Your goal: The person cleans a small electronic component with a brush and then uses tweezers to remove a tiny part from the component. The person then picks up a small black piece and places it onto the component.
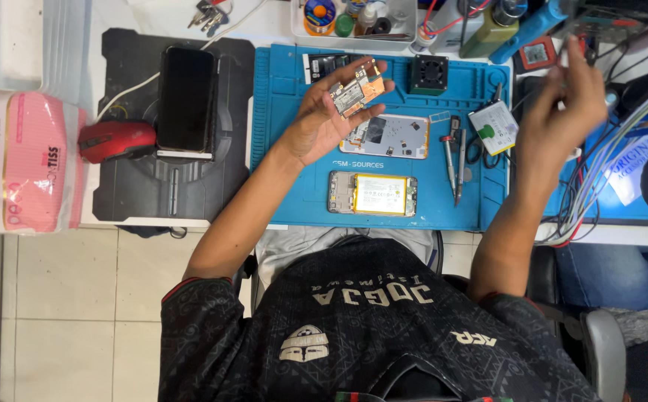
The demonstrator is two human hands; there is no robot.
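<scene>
**Board held up over the repair mat**

Head view, left to right. At nine o'clock a pink tissue pack (pixel 22 160) lies at the counter (pixel 112 18) edge, beside a red mouse (pixel 118 139) and a dark phone (pixel 187 99) face up on a black pad (pixel 126 190). A blue mat (pixel 294 186) fills the centre.

Above the mat, the left hand (pixel 322 119) is turned palm up, its grip loosely closed: thumb and fingertips pinch a small circuit board (pixel 355 92) by its edges, clear of the mat. Below it lies an opened phone frame (pixel 385 137), and toward six o'clock a second opened phone showing its battery (pixel 373 194). Tweezers and a screwdriver (pixel 454 152) lie just right of both.

At two o'clock the right hand (pixel 566 112) is raised among hanging cables (pixel 599 171), blurred; whether its grip is closed on anything cannot be told.

The step in hand looks like inspecting the board while the other hand reaches toward the tools at the back. A next move would call for a steady hold on the board's edges, fingers off its components.
</scene>
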